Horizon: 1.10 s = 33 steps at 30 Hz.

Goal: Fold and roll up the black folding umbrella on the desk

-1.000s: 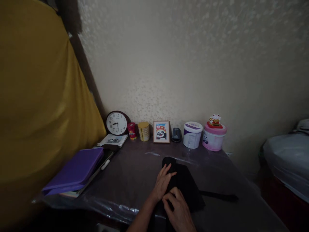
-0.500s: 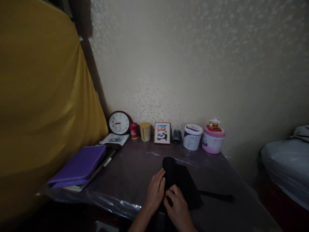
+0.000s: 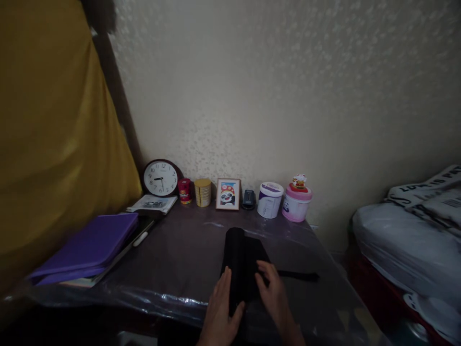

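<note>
A folded black cloth point(image 3: 240, 254) lies on the dark table point(image 3: 187, 254), with a thin black strap point(image 3: 298, 276) trailing off to its right. My left hand point(image 3: 220, 312) rests flat along the cloth's left edge, fingers stretched out and close together. My right hand point(image 3: 275, 295) lies on the cloth's right side, fingers spread and bent a little onto the fabric. Neither hand lifts anything off the table.
Along the wall stand a round clock point(image 3: 160, 178), a red tin point(image 3: 185, 191), a gold tin point(image 3: 202, 192), a framed panda picture point(image 3: 228, 194), a white tub point(image 3: 269, 199) and a pink tub point(image 3: 296, 203). A purple folder point(image 3: 88, 246) lies left. Bedding point(image 3: 406, 240) is right.
My hands have slid apart toward the near end of the cloth, the left one now flat at its left edge. The cloth looks narrower. The view has swung to the right.
</note>
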Tool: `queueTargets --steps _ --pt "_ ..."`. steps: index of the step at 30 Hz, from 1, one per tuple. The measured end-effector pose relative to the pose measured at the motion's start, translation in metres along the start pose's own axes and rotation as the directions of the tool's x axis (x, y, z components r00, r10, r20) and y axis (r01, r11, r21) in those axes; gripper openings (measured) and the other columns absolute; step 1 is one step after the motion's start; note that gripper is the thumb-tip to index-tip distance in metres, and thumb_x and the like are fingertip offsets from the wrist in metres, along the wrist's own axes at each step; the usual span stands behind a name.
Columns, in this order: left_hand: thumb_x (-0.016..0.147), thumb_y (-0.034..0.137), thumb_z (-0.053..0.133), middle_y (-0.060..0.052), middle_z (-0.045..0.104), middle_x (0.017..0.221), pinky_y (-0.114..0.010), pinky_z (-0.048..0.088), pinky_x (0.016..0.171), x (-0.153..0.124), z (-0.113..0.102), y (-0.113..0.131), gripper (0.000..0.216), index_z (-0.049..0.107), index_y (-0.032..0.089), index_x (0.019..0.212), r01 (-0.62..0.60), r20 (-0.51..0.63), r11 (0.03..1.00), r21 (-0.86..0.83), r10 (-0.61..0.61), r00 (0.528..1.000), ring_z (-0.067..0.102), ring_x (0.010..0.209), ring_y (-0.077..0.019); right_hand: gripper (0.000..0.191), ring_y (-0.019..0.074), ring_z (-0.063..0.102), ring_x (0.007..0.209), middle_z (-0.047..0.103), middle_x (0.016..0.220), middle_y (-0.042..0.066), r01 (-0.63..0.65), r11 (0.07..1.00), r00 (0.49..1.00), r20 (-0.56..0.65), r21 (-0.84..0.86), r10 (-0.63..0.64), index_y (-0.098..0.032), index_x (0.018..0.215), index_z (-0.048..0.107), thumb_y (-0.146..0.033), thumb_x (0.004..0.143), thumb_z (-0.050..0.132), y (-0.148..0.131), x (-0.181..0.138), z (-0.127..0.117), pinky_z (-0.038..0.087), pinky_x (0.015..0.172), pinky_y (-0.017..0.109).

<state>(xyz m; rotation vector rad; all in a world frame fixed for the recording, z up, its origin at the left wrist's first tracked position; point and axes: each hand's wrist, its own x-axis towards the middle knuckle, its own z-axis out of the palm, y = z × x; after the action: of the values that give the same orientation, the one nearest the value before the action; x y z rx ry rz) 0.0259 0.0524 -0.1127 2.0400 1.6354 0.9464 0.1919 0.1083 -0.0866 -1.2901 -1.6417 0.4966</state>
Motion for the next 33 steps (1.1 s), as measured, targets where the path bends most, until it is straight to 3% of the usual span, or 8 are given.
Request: queueTargets --steps 2,4,10,14,17,21,29,33 --pt "0.085 0.034 0.035 -0.011 0.019 0.145 -0.035 0.022 0.108 -0.001 0.001 0.003 0.065 0.017 0.003 0.139 0.05 -0.014 0.997 0.051 -0.049 0.999 0.016 0.134 -0.017 0.041 0.0256 0.052 0.103 0.057 0.107 0.015 -0.047 0.99 0.985 -0.169 -0.134 0.024 -0.011 0.104 0.054 -0.037 0.074 0.044 0.025 0.004 -0.012 0.039 0.091 0.042" --pt "0.083 0.035 0.037 -0.012 0.023 0.144 -0.037 0.023 0.107 -0.001 0.0 0.008 0.067 0.019 0.002 0.139 0.122 0.001 0.99 0.065 -0.122 0.992 0.021 0.132 -0.0199 0.048 0.0289 0.052 0.103 0.057 0.108 0.017 -0.146 0.97 0.968 -0.229 -0.192 0.1 -0.009 0.105 0.054 -0.04 0.07 0.046 0.043 0.005 -0.021 0.039 0.091 0.044" --pt "0.078 0.036 0.042 -0.016 0.038 0.134 -0.039 0.024 0.104 0.003 -0.011 0.025 0.072 0.021 0.003 0.139 0.284 0.059 0.951 0.124 -0.293 0.954 0.035 0.123 -0.0266 0.043 0.024 0.06 0.09 0.064 0.095 0.012 -0.296 0.954 0.952 -0.099 -0.051 0.29 -0.015 0.101 0.058 -0.041 0.069 0.047 0.036 0.004 -0.026 0.045 0.081 0.037" --pt "0.078 0.037 0.043 -0.017 0.042 0.127 -0.036 0.033 0.095 0.004 -0.016 0.03 0.071 0.023 0.007 0.139 0.329 0.062 0.926 0.185 -0.345 0.936 0.045 0.113 -0.0275 0.043 0.0234 0.061 0.089 0.064 0.093 0.011 -0.336 0.938 0.931 -0.124 0.089 0.345 -0.015 0.1 0.059 -0.041 0.067 0.052 0.018 0.006 -0.026 0.047 0.081 0.036" --pt "0.08 0.036 0.042 -0.018 0.039 0.132 -0.032 0.039 0.088 0.003 -0.018 0.032 0.071 0.017 0.011 0.141 0.373 0.094 0.915 0.15 -0.389 0.916 0.051 0.109 -0.025 0.051 0.0245 0.059 0.093 0.063 0.096 0.01 -0.441 0.854 0.878 -0.066 0.275 0.475 -0.016 0.104 0.056 -0.043 0.062 0.06 0.014 0.005 -0.024 0.051 0.073 0.034" --pt "0.083 0.036 0.042 -0.012 0.062 0.104 -0.029 0.042 0.08 0.002 -0.019 0.032 0.074 0.005 0.013 0.142 0.429 0.195 0.903 0.016 -0.423 0.885 0.06 0.095 -0.0222 0.057 0.0262 0.056 0.099 0.059 0.106 0.009 -0.544 0.712 0.813 0.071 0.443 0.577 -0.017 0.105 0.053 -0.046 0.058 0.067 0.01 -0.002 -0.017 0.054 0.064 0.032" --pt "0.085 0.03 0.041 -0.012 0.062 0.108 -0.022 0.041 0.08 -0.001 -0.012 0.025 0.074 -0.002 0.01 0.141 0.407 0.213 0.887 -0.217 -0.364 0.907 0.058 0.1 -0.0166 0.062 0.0251 0.058 0.094 0.058 0.107 0.01 -0.593 0.658 0.792 0.193 0.464 0.579 -0.014 0.106 0.051 -0.047 0.056 0.069 -0.011 -0.009 0.005 0.055 0.059 0.031" --pt "0.085 0.029 0.041 -0.013 0.059 0.113 -0.024 0.04 0.085 -0.002 -0.011 0.024 0.073 0.0 0.008 0.141 0.404 0.217 0.883 -0.24 -0.357 0.909 0.056 0.105 -0.0176 0.049 0.0235 0.062 0.078 0.064 0.091 0.012 -0.568 0.736 0.816 0.135 0.368 0.562 -0.01 0.091 0.057 -0.05 0.062 0.062 -0.008 -0.005 0.023 0.053 0.056 0.03"
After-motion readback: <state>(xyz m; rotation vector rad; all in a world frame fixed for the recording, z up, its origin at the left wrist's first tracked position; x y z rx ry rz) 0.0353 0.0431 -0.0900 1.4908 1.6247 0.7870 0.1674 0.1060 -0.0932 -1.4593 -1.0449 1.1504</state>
